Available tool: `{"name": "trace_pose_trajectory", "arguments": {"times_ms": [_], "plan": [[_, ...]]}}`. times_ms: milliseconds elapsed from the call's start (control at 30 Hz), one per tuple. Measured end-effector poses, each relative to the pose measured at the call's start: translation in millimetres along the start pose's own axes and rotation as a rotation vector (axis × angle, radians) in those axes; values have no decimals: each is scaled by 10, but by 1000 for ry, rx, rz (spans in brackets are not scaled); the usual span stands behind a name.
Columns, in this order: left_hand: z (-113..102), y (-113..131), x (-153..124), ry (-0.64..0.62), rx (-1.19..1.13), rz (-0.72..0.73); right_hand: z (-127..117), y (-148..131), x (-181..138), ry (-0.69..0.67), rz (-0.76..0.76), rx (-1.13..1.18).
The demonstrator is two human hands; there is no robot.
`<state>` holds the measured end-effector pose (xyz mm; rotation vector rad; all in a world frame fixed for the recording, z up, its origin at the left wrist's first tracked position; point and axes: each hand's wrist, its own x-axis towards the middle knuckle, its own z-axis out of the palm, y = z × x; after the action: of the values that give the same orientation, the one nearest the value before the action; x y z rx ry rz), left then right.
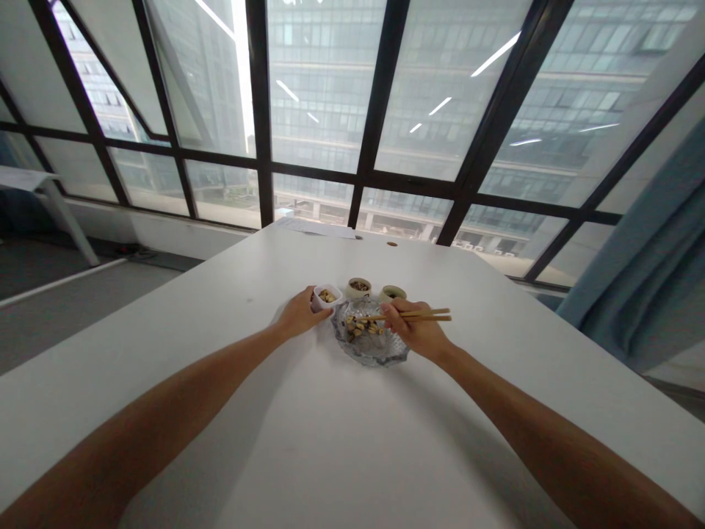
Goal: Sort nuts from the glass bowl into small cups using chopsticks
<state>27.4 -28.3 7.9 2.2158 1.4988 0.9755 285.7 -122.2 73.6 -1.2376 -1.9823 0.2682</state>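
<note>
My left hand is closed around a small white cup that holds light brown pieces. My right hand grips a pair of wooden chopsticks. Their tips reach left over a clear glass dish with several small brown and pale pieces in it. The dish sits on the white table between my hands. Behind the dish stand two small round cups: one with brown bits and one with a dark inside.
The table's far edge lies close behind the cups, with a sheet of paper and a small brown object near it. Large black-framed windows rise beyond. A blue curtain hangs at the right. Another table stands at the far left.
</note>
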Motion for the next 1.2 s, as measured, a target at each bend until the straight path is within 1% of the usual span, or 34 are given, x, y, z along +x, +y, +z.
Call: {"name": "trace_pose_trajectory", "arguments": {"times_ms": [67,100,233,300,367,533,567,667,733,800,833,900,967,1067,1133,1200], "plan": [[-9,16,-7,-2,7,-9,-10,8,-24,31,5,20],[-14,24,-10,-4,11,-13,-10,22,-36,78,34,70],[-30,38,-10,-4,8,-6,-20,97,-82,365,195,385],[-28,36,-6,-4,5,-9,-36,121,-104,438,229,484],[-20,34,-8,-6,5,-16,-52,130,-128,450,241,523],[-14,-5,-8,-19,-5,-58,-80,129,-176,440,243,533],[-27,-26,10,-35,-12,-80,-95,138,-177,441,242,530],[-110,-80,128,-137,-61,-168,-187,214,-154,464,235,510],[-178,-52,247,-159,-102,-171,-285,306,-124,517,227,493],[-208,74,370,-108,-89,-86,-390,415,-96,594,221,481],[-195,176,426,-85,-51,-22,-438,469,-86,631,220,477],[-102,442,524,-84,43,105,-515,568,-75,679,226,469],[70,742,606,-133,137,179,-567,650,-76,696,233,459],[376,1131,719,-255,267,262,-615,742,-85,702,228,445],[543,1300,796,-326,339,263,-642,784,-89,704,225,434],[656,1392,872,-374,396,231,-667,810,-89,699,228,421]]}}
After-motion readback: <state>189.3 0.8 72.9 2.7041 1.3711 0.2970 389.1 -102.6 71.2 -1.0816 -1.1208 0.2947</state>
